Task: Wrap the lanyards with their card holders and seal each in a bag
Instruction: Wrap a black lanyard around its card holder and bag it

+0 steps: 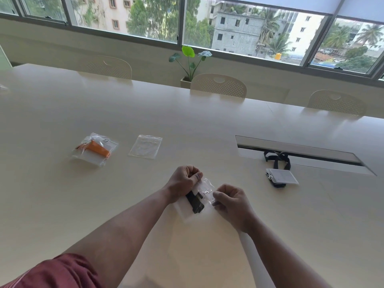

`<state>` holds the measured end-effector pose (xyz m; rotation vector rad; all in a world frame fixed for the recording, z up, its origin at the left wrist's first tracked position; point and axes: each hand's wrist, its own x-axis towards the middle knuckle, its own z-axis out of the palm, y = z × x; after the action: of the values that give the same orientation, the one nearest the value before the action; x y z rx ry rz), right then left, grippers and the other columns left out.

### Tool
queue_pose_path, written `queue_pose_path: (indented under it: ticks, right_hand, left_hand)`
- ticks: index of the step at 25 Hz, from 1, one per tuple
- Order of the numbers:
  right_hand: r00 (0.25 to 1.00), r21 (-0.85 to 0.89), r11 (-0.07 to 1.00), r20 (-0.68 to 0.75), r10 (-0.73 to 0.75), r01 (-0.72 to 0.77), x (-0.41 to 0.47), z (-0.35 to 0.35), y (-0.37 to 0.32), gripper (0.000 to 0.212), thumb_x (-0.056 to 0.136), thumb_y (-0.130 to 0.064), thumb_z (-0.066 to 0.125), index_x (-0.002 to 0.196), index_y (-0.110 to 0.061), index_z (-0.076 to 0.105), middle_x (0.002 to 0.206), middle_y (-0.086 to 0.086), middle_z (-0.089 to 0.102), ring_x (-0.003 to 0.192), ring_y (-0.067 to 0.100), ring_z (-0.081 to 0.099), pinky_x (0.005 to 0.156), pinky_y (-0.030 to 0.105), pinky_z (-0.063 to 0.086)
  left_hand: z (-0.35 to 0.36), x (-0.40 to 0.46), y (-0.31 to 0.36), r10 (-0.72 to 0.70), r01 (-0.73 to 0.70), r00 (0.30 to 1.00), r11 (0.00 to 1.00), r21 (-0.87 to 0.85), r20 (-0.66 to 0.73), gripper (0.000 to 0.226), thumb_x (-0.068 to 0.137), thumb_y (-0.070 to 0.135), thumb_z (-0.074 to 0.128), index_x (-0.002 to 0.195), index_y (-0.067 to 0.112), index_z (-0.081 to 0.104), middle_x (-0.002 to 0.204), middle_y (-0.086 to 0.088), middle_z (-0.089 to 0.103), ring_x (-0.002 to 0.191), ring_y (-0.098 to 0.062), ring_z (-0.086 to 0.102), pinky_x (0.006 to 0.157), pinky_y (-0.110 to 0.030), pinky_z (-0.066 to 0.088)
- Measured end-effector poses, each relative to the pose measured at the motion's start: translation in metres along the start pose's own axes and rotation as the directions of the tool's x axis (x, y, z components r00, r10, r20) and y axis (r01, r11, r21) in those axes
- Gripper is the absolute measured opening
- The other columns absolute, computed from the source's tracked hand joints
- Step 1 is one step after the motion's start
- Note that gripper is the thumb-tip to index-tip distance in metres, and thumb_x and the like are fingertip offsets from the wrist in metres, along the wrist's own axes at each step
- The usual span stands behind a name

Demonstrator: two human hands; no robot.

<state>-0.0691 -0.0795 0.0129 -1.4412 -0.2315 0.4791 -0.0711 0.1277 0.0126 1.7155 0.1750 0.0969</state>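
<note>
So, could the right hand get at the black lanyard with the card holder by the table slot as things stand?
Probably yes, once freed: the right hand now pinches the bag with the left hand, but bare table lies between it and the black lanyard.

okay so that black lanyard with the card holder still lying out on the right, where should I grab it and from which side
Grip the card holder by its long edges, coming from above. It lies flat on the table with the black lanyard loose beyond it, trailing toward the table slot, so lifting the stiff holder likely brings the strap along. Both hands are busy: left hand and right hand pinch the bag.
</note>
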Motion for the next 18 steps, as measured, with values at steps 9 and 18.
queue_pose_path:
  ticks: [9, 18]
  right_hand:
    - [1.0, 0.063, 0.998, -0.023, -0.011, 0.013, 0.005, -0.003, 0.002, 0.023, 0.087, 0.009, 0.067, 0.073, -0.009, 0.064, 0.063, 0.011, 0.054, 0.053, 0.015, 0.048, 0.05, 0.024, 0.046]
    - [0.993, -0.139, 0.984, 0.011, 0.115, -0.112, 0.02, 0.007, -0.02, 0.018, 0.09, -0.019, 0.073, 0.096, -0.003, 0.067, 0.067, 0.003, 0.059, 0.054, 0.013, 0.053, 0.05, 0.026, 0.048]
  left_hand:
    - [-0.002, -0.002, 0.002, -0.018, 0.019, 1.0, 0.999, -0.043, 0.013, 0.016, 0.099, 0.023, 0.066, 0.085, 0.016, 0.069, 0.068, 0.008, 0.065, 0.06, -0.008, 0.056, 0.058, -0.025, 0.048]
    - [-0.001, -0.008, 0.008, 0.0, -0.002, 0.998, 1.0, 0.027, 0.066, 0.017, 0.097, 0.023, 0.069, 0.088, 0.008, 0.071, 0.07, 0.001, 0.065, 0.061, -0.013, 0.057, 0.058, -0.026, 0.048]
